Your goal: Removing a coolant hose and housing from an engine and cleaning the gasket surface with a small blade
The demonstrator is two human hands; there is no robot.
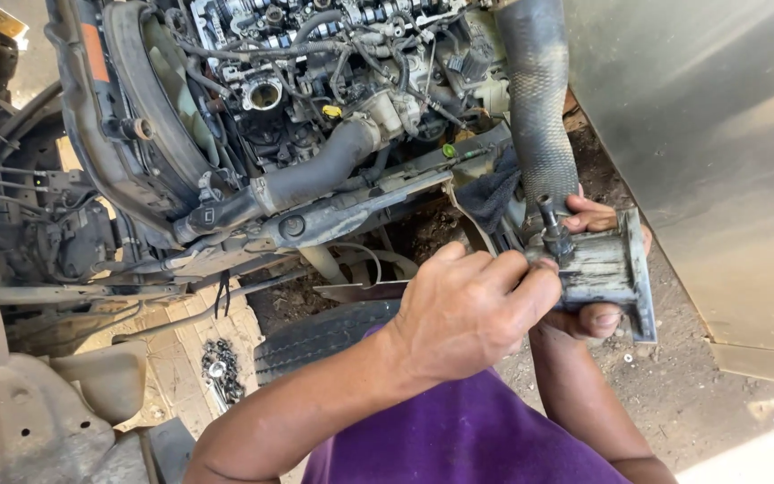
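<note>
Gripping a grey flanged metal housing (606, 269) with both hands, clear of the vehicle and over the dirt ground (674, 394), just beside the silver body panel (718, 134). Left hand (468, 309) curling over the near end of the part, fingers closed and pinched at the small dark fitting (552, 231) standing up from its top, thumb side hidden, so hard telling whether turning it or only steadying it. Right hand (597, 269) clasping the housing from behind and below, fingertips wrapping round above and under the body, palm hidden by the part. Judging by this, already having the housing off the engine and working on it in the hands; the fitting not yet removed, the housing looking dirty and streaked. Hanging just above the hands, a thick ribbed black hose (537, 108), lower end loose beside a dark rag (490, 193). Further out, sitting open and partly stripped, the engine (315, 81), with top cover off, an uncapped round port (263, 93) showing, and a black intake pipe (306, 175) running across the front. Below, lying near the tyre (315, 336), a scatter of bolts and small fasteners (221, 367) on cardboard, suggesting reassembly largely remaining.
</note>
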